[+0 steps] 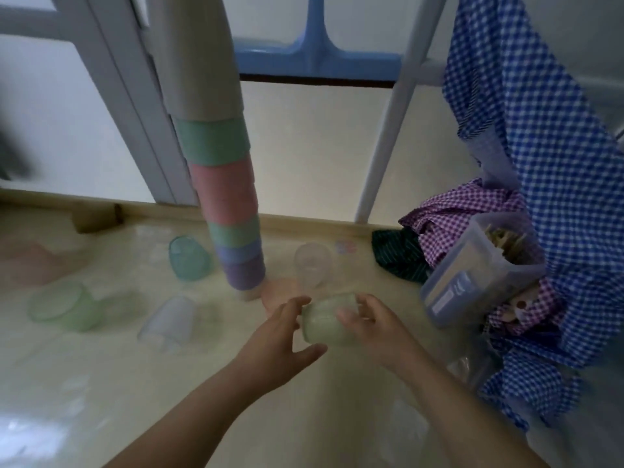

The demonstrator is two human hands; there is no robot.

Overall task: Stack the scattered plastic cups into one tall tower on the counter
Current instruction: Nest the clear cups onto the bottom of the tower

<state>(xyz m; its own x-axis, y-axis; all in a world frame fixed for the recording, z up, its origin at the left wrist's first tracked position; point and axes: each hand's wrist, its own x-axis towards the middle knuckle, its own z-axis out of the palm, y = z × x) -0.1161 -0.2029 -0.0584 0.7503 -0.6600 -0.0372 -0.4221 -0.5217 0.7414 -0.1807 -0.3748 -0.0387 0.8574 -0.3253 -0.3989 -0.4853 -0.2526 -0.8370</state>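
In the head view, a tall tower of stacked plastic cups (223,184) stood toward the back edge of the glossy cream counter (101,383), its bands running beige at the top, then green, pink, green, blue and purple at the base. It leaned slightly and rose out of the top of the picture.

In front of the tower, near the middle of the counter, both hands met around a pale green translucent plastic cup (326,320) lying on its side. The right hand (374,329) gripped it, fingers curled over its upper side. The left hand (280,342) lay just beside the cup's left end with its fingers spread and only loosely bent; whether it touched the cup could not be told through the blur.

Just behind the held cup a clear plastic cup (312,266) stood on a round peach-coloured lid or saucer (278,292). A teal translucent cup (189,258) lay tipped just left of the tower's base. Farther left, near the counter's left edge, sat a light green translucent cup (62,305), and between it and the hands a clear cup (169,320) lay on its side.

At the right edge of the counter a clear rectangular plastic container (472,275) holding wooden clothes pegs leaned among crumpled purple gingham cloth (449,217), with blue gingham cloth (540,146) hanging over a white rail (388,130) above it.
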